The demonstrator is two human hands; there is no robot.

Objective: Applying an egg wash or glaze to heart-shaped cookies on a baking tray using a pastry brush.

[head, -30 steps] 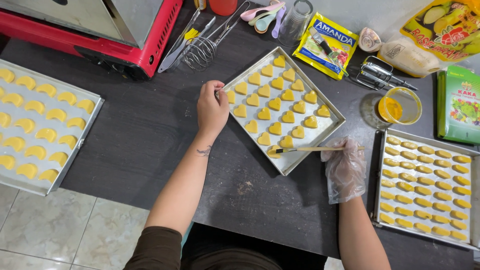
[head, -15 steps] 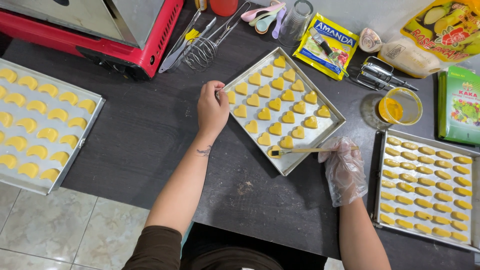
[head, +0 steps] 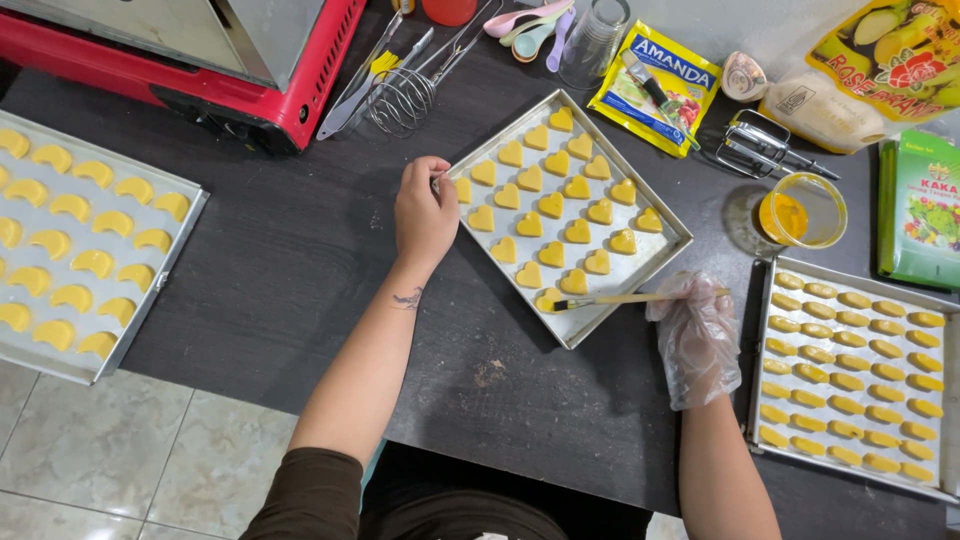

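Observation:
A metal baking tray lies tilted on the dark table and holds several yellow heart-shaped cookies. My bare left hand grips the tray's left corner. My right hand, in a clear plastic glove, holds a thin wooden pastry brush. The brush lies level, and its bristle tip touches a heart cookie at the tray's near edge.
A small bowl of yellow glaze stands right of the tray. A tray of oval cookies is at right, a tray of crescent cookies at left. A red oven, whisk, beaters and packets line the back.
The brush tip has slid a little left along the tray's near edge onto the lowest heart cookie. My left hand has stayed on the tray corner.

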